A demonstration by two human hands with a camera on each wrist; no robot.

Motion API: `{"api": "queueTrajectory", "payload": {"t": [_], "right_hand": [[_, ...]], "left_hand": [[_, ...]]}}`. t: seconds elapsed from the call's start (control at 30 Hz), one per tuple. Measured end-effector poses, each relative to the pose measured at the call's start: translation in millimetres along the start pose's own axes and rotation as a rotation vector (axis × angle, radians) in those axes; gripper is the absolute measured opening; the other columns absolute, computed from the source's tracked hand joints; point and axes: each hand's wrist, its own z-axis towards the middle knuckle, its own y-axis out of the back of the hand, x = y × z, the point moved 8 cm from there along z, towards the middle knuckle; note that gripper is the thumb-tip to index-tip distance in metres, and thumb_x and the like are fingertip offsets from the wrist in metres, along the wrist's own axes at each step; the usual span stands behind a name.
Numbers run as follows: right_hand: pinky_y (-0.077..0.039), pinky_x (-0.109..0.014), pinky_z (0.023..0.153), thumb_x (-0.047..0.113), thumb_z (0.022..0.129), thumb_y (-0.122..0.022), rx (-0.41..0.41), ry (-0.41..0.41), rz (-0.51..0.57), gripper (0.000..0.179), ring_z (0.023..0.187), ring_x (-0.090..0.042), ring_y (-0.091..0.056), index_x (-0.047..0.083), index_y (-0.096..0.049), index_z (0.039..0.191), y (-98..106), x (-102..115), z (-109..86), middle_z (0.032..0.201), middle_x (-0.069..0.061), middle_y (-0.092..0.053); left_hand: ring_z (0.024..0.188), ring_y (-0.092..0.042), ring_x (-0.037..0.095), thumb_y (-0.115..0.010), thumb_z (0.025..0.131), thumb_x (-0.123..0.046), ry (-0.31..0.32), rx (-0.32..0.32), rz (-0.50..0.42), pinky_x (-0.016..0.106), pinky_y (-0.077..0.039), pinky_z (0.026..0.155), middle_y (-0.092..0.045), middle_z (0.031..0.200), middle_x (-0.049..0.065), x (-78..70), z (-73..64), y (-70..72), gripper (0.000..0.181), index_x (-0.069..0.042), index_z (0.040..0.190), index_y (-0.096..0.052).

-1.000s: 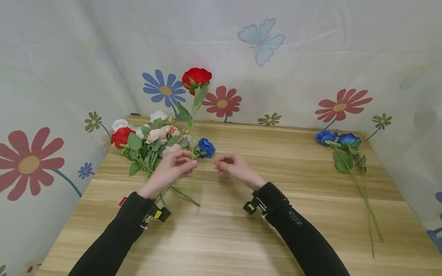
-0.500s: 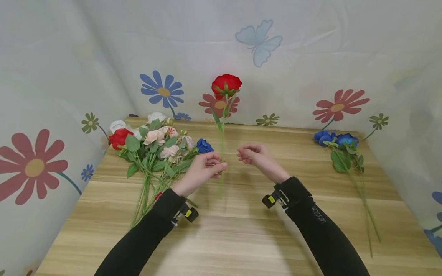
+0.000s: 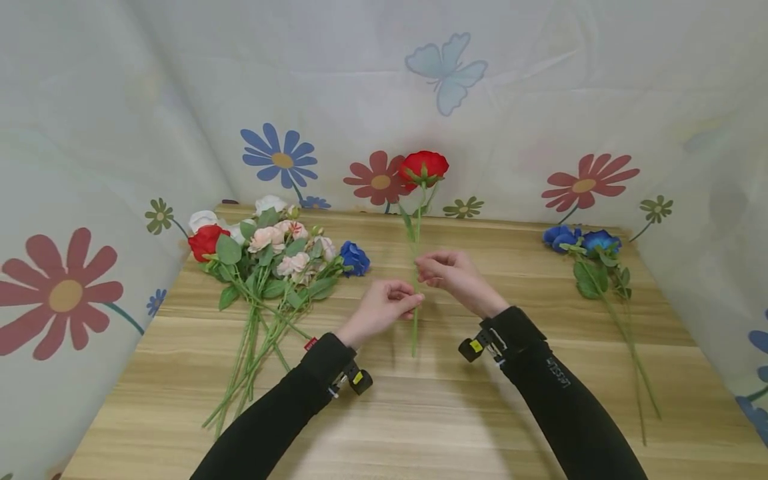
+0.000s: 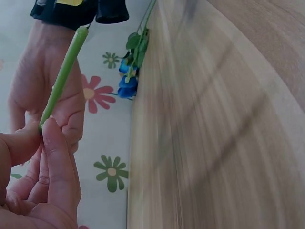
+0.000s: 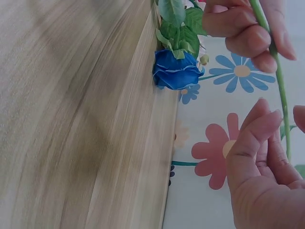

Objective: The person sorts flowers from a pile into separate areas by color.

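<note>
My left hand (image 3: 384, 308) pinches the green stem (image 4: 64, 78) of a red rose (image 3: 425, 168) between thumb and fingertips, low on the stem. The rose stands upright above the table, its bloom in front of the back curtain. My right hand (image 3: 459, 277) is higher up, right beside the stem. In the right wrist view its thumb (image 5: 299, 118) and fingers (image 5: 259, 131) stand either side of the stem, with gaps showing. A bunch of flowers lies to the left: another red rose (image 3: 206, 243), white blooms (image 3: 270, 203), pink blooms (image 3: 269, 238) and a blue rose (image 3: 354, 259).
Blue flowers (image 3: 600, 241) with long stems (image 3: 627, 340) lie at the right of the wooden table (image 3: 480, 413). Stems of the left bunch (image 3: 249, 353) reach toward the front, near my left sleeve (image 3: 288, 400). A printed curtain (image 3: 336, 87) stands behind and at both sides.
My left hand has carried the red rose rightward from over the bunch, then lower. My right hand has moved right, and its fingers now reach the stem above the left hand.
</note>
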Motion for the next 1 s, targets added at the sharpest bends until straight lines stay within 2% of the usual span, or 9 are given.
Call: {"api": "queueTrajectory", "payload": {"t": [0.1,0.3,0.4,0.57,0.67,0.8,0.9,1.0], "right_hand": [[-0.051,-0.03,0.083,0.019,0.094,-0.058,-0.017,-0.017,-0.015,0.033,0.088,-0.019,-0.058,-0.008,-0.057,0.113,3.2,-1.0,-0.9,0.098,-0.019,-0.056],[-0.052,-0.028,0.081,0.015,0.095,-0.056,-0.038,-0.049,-0.03,0.035,0.084,-0.014,-0.057,-0.013,-0.052,0.116,8.9,-5.1,-2.6,0.101,-0.017,-0.056],[-0.051,-0.024,0.077,0.015,0.096,-0.056,-0.027,-0.045,-0.041,0.035,0.082,-0.013,-0.056,-0.013,-0.052,0.116,10.7,-6.0,-3.5,0.102,-0.018,-0.055],[-0.051,-0.023,0.077,0.015,0.096,-0.055,-0.021,-0.045,-0.055,0.032,0.083,-0.012,-0.055,-0.01,-0.053,0.114,17.6,-7.8,-8.7,0.104,-0.02,-0.053],[-0.052,-0.024,0.079,0.014,0.096,-0.054,-0.032,-0.051,-0.065,0.03,0.083,-0.012,-0.056,-0.011,-0.052,0.113,25.5,-10.8,-13.2,0.104,-0.018,-0.053],[-0.052,-0.031,0.085,0.014,0.097,-0.052,-0.041,-0.058,-0.109,0.03,0.084,-0.013,-0.057,-0.011,-0.051,0.113,38.5,-14.9,-21.8,0.102,-0.015,-0.055],[-0.051,-0.035,0.087,0.014,0.098,-0.052,-0.051,-0.063,-0.152,0.033,0.086,-0.015,-0.058,-0.013,-0.051,0.115,49.2,-18.0,-29.5,0.101,-0.012,-0.057],[-0.052,-0.034,0.086,0.015,0.098,-0.051,-0.069,-0.072,-0.18,0.037,0.088,-0.015,-0.059,-0.016,-0.048,0.118,61.1,-22.4,-36.6,0.1,-0.011,-0.057]], "left_hand": [[0.069,-0.065,0.022,-0.065,0.089,-0.013,0.01,-0.006,0.006,0.05,-0.054,0.075,-0.066,0.093,0.029,2.0,2.6,-6.7,0.018,0.004,0.094,-0.065],[0.077,-0.066,0.036,-0.066,0.089,-0.017,0.027,0.001,0.006,0.048,-0.055,0.075,-0.067,0.086,0.018,3.9,4.4,-16.0,0.022,0.004,0.097,-0.064],[0.079,-0.065,0.038,-0.066,0.089,-0.018,0.019,0.016,0.01,0.048,-0.055,0.075,-0.066,0.084,0.015,2.0,4.5,-19.4,0.023,0.003,0.097,-0.064],[0.082,-0.065,0.039,-0.063,0.092,-0.021,0.0,0.052,0.027,0.046,-0.055,0.074,-0.067,0.089,0.018,-2.3,3.2,-24.7,0.024,0.002,0.101,-0.064],[0.086,-0.064,0.039,-0.058,0.095,-0.019,-0.002,0.069,0.054,0.047,-0.055,0.077,-0.066,0.095,0.02,-15.3,-3.4,-26.6,0.026,0.004,0.107,-0.063],[0.087,-0.065,0.026,-0.055,0.097,-0.022,-0.068,0.075,0.244,0.036,-0.055,0.076,-0.066,0.101,0.013,-17.9,-1.6,-27.6,0.028,-0.001,0.113,-0.062],[0.084,-0.064,0.014,-0.055,0.096,-0.027,-0.136,0.062,0.419,0.026,-0.052,0.072,-0.066,0.103,0.005,-10.3,5.7,-29.9,0.028,-0.007,0.115,-0.062],[0.085,-0.063,0.011,-0.055,0.097,-0.025,-0.168,0.058,0.518,0.024,-0.052,0.073,-0.065,0.104,0.002,-16.0,5.9,-35.2,0.029,-0.007,0.118,-0.061]]}}
